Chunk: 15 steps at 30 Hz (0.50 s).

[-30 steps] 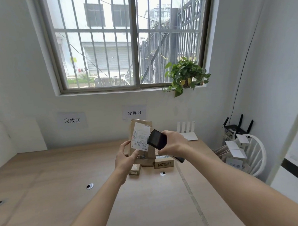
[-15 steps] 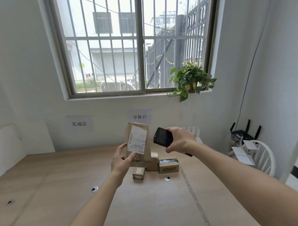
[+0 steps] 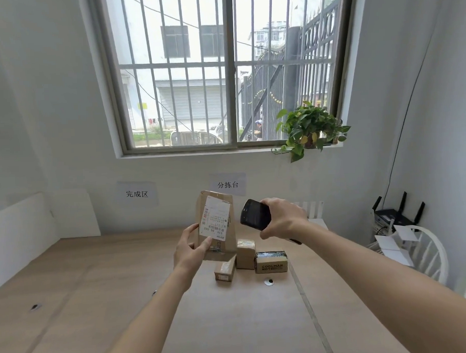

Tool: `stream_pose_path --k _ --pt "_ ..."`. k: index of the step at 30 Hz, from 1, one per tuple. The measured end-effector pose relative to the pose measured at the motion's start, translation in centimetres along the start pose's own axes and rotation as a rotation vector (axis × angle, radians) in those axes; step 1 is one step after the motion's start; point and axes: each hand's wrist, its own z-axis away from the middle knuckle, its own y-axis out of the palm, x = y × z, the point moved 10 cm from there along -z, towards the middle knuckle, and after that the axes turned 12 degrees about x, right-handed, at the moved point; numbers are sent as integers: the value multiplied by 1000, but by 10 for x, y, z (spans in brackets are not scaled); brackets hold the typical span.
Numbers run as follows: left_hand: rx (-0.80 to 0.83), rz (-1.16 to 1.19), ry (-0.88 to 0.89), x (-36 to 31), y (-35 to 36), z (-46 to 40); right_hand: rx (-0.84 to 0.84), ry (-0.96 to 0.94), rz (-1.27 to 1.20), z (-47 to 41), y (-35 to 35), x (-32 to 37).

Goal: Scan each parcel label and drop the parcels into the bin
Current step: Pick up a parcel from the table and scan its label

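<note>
Left hand: grips brown parcel upright above the counter, white label facing the camera.
Right hand: grips black scanner, just right of the label.
Counter: three small boxes below the held parcel.

Light wood table – three small cardboard parcels on it, close together: small box, taller box, box printed COOLMAN – round grommet just in front.
</note>
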Motion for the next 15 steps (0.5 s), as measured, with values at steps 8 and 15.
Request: stream_pose_path --k 8,15 --pt "-42 -11 10 4 -6 18 13 -50 -7 7 6 6" --pt "-48 57 -13 21 -41 47 124 -128 -48 0 47 43"
